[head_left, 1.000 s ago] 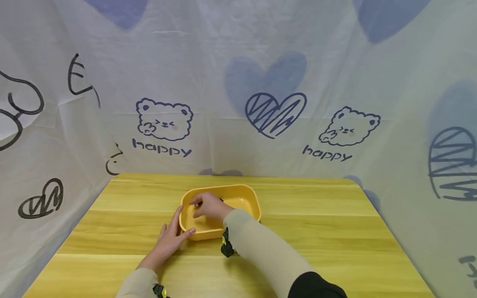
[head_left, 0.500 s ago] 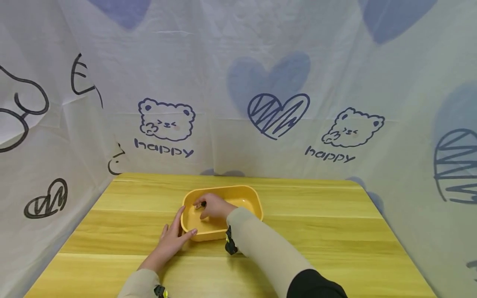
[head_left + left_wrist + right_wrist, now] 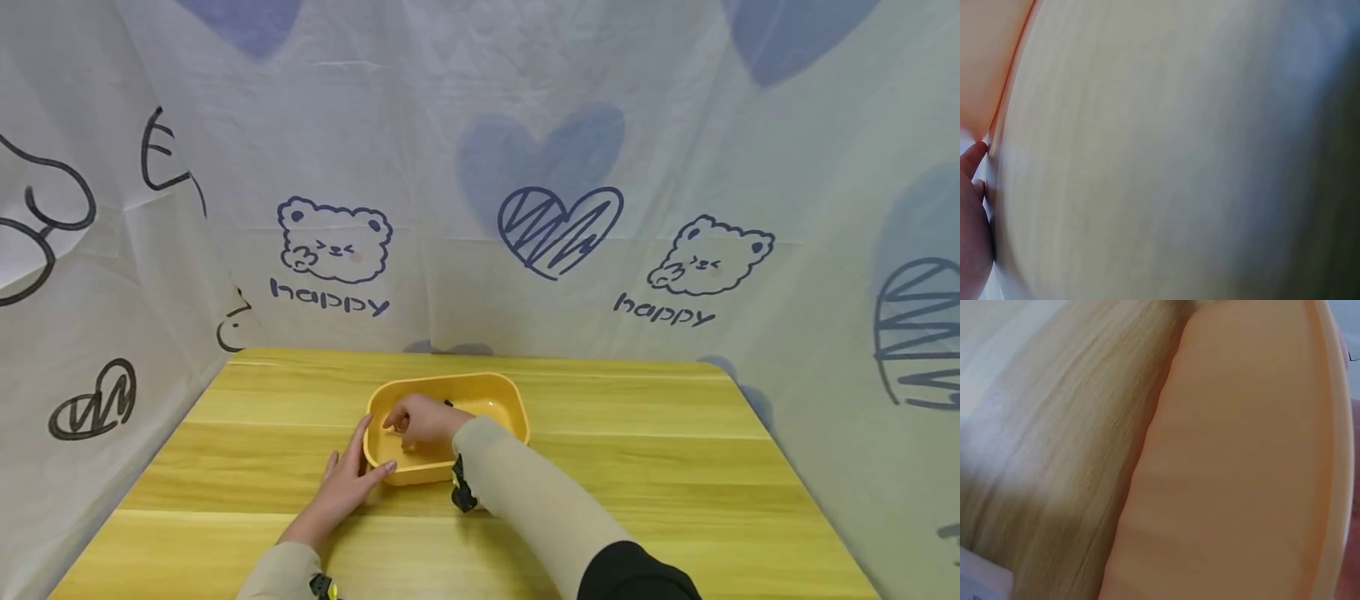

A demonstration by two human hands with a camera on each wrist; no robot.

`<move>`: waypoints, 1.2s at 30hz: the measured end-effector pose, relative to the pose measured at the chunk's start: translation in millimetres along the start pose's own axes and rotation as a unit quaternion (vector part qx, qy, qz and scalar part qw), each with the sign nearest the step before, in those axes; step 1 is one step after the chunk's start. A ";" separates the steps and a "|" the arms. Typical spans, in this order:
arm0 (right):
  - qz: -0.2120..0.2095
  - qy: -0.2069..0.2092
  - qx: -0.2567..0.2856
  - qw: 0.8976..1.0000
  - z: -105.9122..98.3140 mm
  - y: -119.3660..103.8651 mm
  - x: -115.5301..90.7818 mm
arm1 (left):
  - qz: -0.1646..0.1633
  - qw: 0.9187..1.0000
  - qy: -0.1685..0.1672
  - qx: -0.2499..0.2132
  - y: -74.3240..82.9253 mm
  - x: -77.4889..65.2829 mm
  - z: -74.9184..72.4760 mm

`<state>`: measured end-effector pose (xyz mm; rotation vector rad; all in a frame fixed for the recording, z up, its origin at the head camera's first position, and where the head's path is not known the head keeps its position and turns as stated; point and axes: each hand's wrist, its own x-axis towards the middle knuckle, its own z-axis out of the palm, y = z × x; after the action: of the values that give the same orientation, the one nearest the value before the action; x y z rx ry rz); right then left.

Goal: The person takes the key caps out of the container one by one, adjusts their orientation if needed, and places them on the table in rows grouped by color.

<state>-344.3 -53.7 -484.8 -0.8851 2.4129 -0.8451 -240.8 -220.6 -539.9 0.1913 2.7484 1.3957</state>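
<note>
A yellow rectangular plastic tray (image 3: 498, 410) with rounded corners sits on the table. My left hand (image 3: 347, 479) lies against its left end, fingers straight along the outside and thumb at the front rim. In the left wrist view, part of that hand (image 3: 972, 231) shows at the left edge beside the tray wall (image 3: 988, 56). My right hand (image 3: 426, 419) reaches down into the tray, its thumb and fingertips pinching a small dark object (image 3: 403, 422), mostly hidden. Another small dark piece (image 3: 448, 403) shows behind the right hand. The right wrist view shows mainly the tray's outer wall (image 3: 1229, 456).
The wooden table (image 3: 637, 467) extends around the tray on all sides. A white cloth (image 3: 450, 317) printed with hearts and bears hangs behind and at both sides. Each sleeve has a small black device near the wrist, the right one (image 3: 462, 492) just in front of the tray.
My right hand has shifted slightly within the tray and turned, so the small object it pinches shows less than half a second ago. My left hand and the tray keep their place.
</note>
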 end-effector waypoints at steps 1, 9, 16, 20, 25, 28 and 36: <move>0.003 -0.004 -0.002 1.000 -0.4 0.4 -0.8 | 0.002 1.000 0.001 0.001 0.6 -0.2 0.1; 0.030 -0.020 -0.044 0.998 -1.7 8.1 -6.3 | 0.005 1.000 -0.003 -0.001 5.0 -0.7 1.2; 0.022 -0.021 -0.047 0.998 -3.7 15.6 -14.9 | -0.004 1.000 -0.008 0.001 7.7 -1.1 0.4; -0.002 -0.034 -0.060 0.998 -10.1 17.0 -21.3 | 0.001 1.000 -0.004 0.005 5.0 -1.2 0.0; -0.027 -0.039 -0.062 0.997 -21.8 13.8 -32.8 | 0.004 1.000 -0.001 0.008 4.8 -1.4 -1.7; -0.050 -0.037 -0.047 0.997 -28.8 15.7 -39.2 | 0.005 1.000 0.003 0.014 4.6 -1.5 -2.7; -0.094 -0.036 -0.013 0.995 -52.1 17.6 -74.0 | 0.006 1.000 0.000 0.014 3.1 -0.6 -1.4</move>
<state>-329.6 28.4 -445.6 -1.1464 2.3101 -0.8349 -240.1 -220.0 -536.6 0.2078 2.7728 1.3607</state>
